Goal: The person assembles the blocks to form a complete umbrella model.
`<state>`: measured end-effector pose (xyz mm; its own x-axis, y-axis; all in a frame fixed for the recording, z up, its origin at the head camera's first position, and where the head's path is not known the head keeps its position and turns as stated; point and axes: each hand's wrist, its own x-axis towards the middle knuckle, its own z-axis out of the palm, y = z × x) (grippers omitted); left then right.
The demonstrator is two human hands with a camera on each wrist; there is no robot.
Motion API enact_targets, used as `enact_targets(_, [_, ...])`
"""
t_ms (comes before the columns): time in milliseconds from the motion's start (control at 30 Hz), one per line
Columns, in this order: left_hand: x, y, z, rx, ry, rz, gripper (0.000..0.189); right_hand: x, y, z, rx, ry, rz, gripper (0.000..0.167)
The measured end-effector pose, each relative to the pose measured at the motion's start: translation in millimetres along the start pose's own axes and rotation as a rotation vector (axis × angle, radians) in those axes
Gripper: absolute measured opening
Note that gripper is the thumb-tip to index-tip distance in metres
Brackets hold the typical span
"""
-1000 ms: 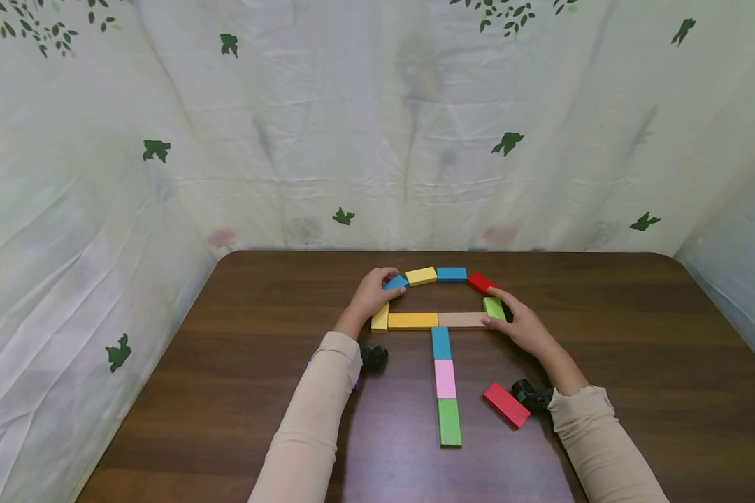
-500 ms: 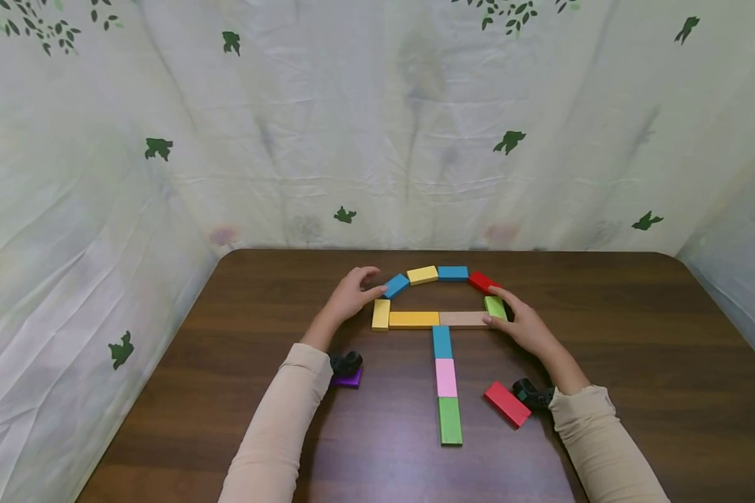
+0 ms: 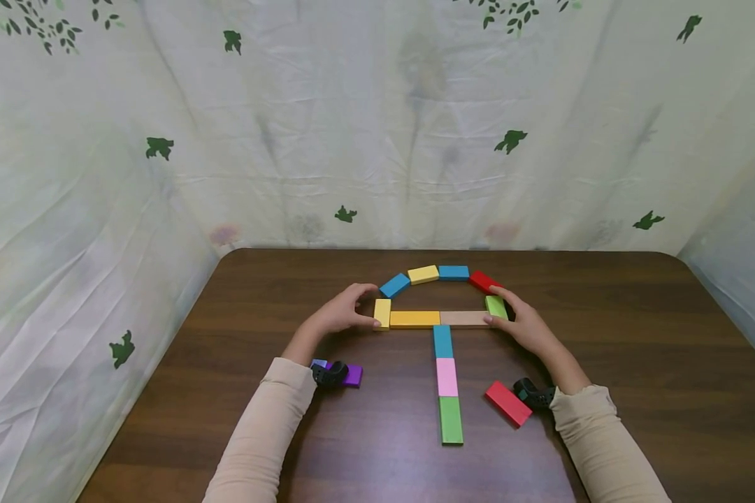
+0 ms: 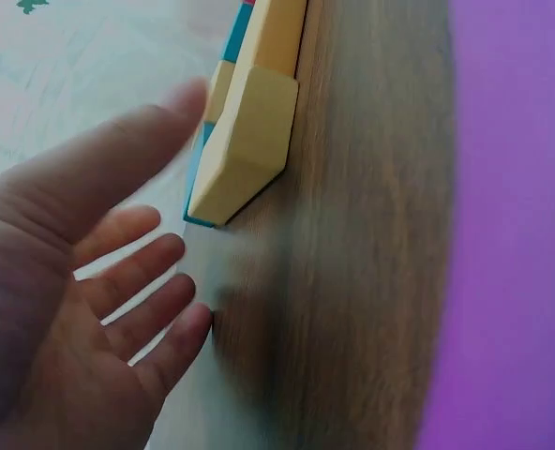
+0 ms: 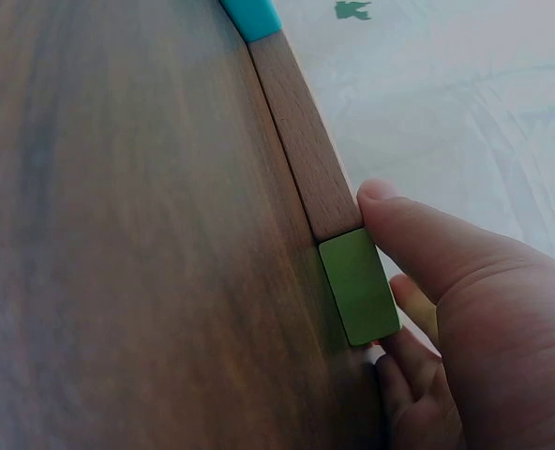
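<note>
On the brown table [image 3: 258, 433], flat coloured blocks form a closed arch shape with a stem below it. My left hand [image 3: 342, 311] is beside the arch's left end, thumb and fingers spread around the pale yellow block [image 3: 382, 314]. In the left wrist view a small gap shows between that thumb [image 4: 146, 141] and the block. At the right end, my right hand [image 3: 525, 327] holds the green block [image 3: 495, 307] between thumb and fingers. Its thumb [image 5: 418, 234] lies along the junction with the natural wood block [image 5: 306, 141]; the fingertips are partly hidden.
A blue block [image 3: 395, 285], a yellow one, another blue and a red block [image 3: 483, 281] curve along the top. The stem is blue, pink [image 3: 447, 377] and green. A loose red block [image 3: 508, 404] lies by the right wrist, a purple one [image 3: 353, 376] by the left.
My left hand has let go of the blue block at upper left and moved left and down to the pale yellow block. The right hand has stayed put.
</note>
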<state>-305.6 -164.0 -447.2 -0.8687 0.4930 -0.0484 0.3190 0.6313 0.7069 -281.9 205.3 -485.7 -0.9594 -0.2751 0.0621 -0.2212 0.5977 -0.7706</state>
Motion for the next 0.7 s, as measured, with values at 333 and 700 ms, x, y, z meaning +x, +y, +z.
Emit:
enact_targets(333, [0.9,-0.3,5.0,0.107,-0.026,0.007,0.066,-0.5,-0.3,-0.6,0.004,0.001,0.003,0.07])
enact_targets(700, [1.8,-2.1,6.1,0.107,-0.01,0.012,0.062,0.3,-1.2,-0.7,-0.002,0.008,0.001,0.069])
